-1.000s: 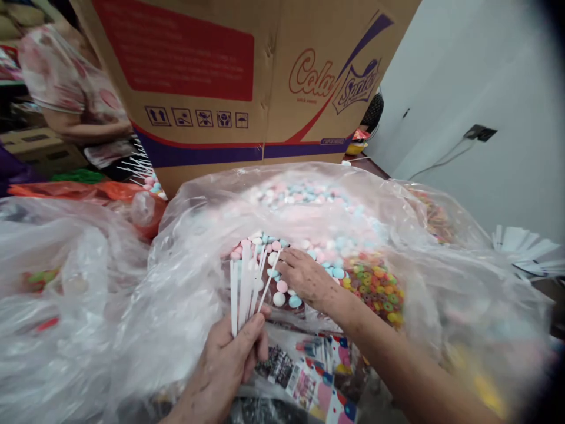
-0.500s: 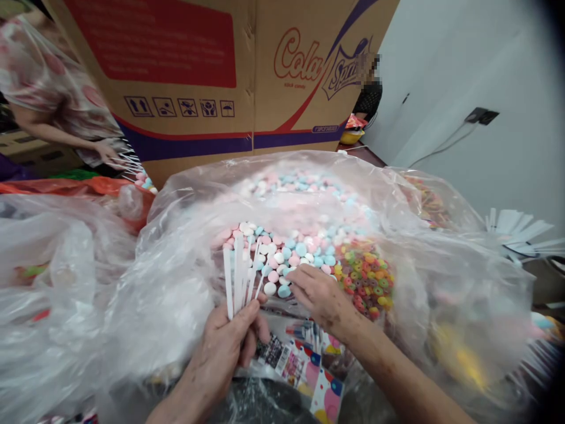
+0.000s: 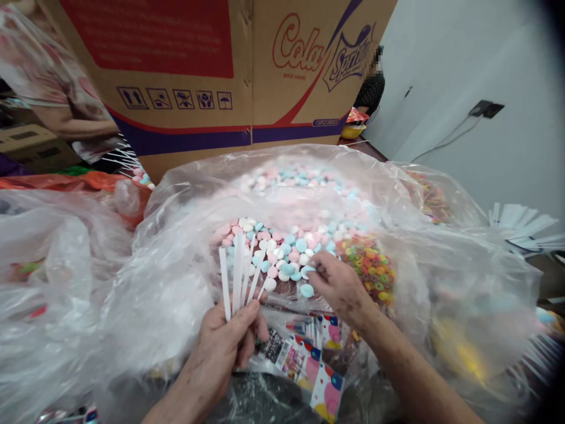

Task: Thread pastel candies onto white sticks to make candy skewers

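My left hand (image 3: 229, 335) is closed around a fan of several flat white sticks (image 3: 238, 274), which point up and spread apart at the top. Beyond their tips lies a pile of round, pillow-like candies (image 3: 295, 254) in pink, white and light blue, inside an open clear plastic bag. On the right edge of the pile, my right hand (image 3: 338, 285) has its fingers curled in, with a light blue candy (image 3: 308, 271) at the fingertips. Another blue candy (image 3: 306, 290) rests just below. Part of the right hand's grip is hidden from view.
Small colourful ring candies (image 3: 368, 265) lie to the right. Printed dotted packaging (image 3: 309, 365) sits below my hands. A large cardboard box (image 3: 194, 138) stands behind. Plastic bags (image 3: 57, 253) crowd the left; white sticks (image 3: 525, 224) fan out at right. Another person's arm (image 3: 79, 125) shows far left.
My right hand has moved slightly right, drawing its fingers in, and a blue candy now lies apart near it. The left hand keeps its sticks. The other person's hand has slipped behind the box.
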### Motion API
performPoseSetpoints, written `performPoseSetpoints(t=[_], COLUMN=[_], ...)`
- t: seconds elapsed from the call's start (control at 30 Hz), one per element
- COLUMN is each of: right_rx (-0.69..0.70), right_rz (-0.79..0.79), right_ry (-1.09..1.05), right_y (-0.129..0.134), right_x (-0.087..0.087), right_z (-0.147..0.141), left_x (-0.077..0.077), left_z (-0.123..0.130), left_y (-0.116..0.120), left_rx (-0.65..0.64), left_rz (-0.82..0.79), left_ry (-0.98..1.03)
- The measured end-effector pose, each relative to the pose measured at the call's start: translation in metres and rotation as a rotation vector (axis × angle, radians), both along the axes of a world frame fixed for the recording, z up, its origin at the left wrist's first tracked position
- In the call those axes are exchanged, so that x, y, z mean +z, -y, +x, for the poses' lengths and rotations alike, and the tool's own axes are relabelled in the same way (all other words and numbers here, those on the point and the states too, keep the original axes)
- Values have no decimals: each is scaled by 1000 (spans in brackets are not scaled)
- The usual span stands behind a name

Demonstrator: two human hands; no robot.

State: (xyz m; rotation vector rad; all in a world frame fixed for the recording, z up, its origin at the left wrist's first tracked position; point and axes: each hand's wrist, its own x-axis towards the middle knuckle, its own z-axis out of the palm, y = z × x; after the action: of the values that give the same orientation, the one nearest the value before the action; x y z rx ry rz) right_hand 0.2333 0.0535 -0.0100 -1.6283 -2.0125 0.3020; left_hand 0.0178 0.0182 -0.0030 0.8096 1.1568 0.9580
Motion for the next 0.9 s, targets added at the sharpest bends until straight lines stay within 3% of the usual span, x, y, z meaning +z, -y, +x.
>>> performPoseSetpoints(t=[0.13,0.5,0.7,0.9], right_rx=[47,272,181,225], right_rz=[66,197,147,139], right_ry=[75,179,171,-13], right_y=[3,22,22,18], right_x=[-3,-27,-29,-26], right_z=[12,11,15,18], left_x=[0,-3,-5,-12], left_z=[0,0,-1,-2], left_y=[2,2,4,3], left_rx=[-37,-76,-94,-108], left_rz=[7,8,19,9], left_ry=[-25,-77,-66,-51])
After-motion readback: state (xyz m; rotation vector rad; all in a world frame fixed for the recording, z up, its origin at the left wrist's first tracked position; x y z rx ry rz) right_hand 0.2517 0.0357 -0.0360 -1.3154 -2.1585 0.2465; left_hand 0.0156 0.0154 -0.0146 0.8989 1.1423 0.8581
